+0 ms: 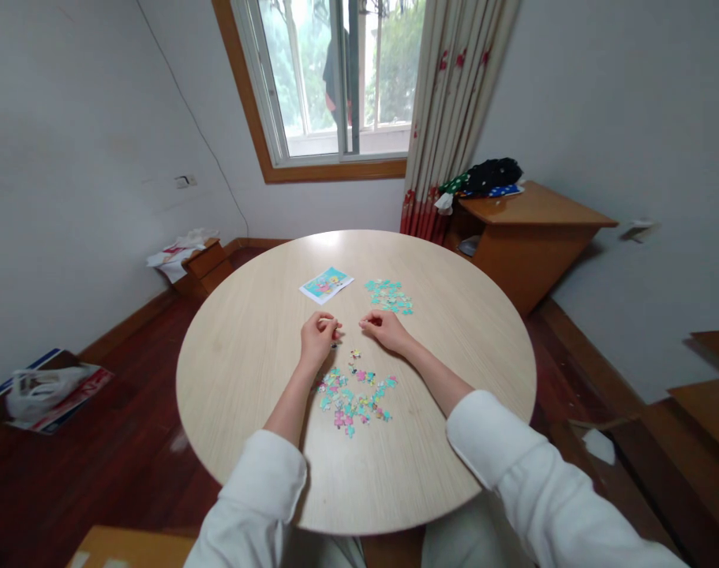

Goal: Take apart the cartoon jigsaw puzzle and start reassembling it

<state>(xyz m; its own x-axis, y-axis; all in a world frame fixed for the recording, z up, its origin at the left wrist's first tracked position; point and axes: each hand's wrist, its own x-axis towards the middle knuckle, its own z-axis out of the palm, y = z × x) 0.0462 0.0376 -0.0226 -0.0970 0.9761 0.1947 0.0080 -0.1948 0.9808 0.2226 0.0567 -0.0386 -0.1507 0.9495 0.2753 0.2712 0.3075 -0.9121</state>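
My left hand [319, 338] is over the middle of the round table, its fingers curled together. A small dark-patterned puzzle piece [335, 345] shows just below those fingers. Across a short gap, my right hand [385, 328] is closed in a pinch, thumb and forefinger pointing left. Whatever either hand grips is too small to make out. Between the forearms lies a loose spread of pink, teal and yellow puzzle pieces [359, 404]. One yellowish jigsaw piece [356, 354] sits apart, nearer the hands. Beyond my right hand is a group of mostly teal puzzle pieces [388, 297].
A printed picture card [327, 285] lies on the round wooden table [234, 379], beyond my left hand. Behind the table are a window [341, 79] and a curtain [454, 95]. A wooden cabinet [530, 237] with cloth on top stands at the right.
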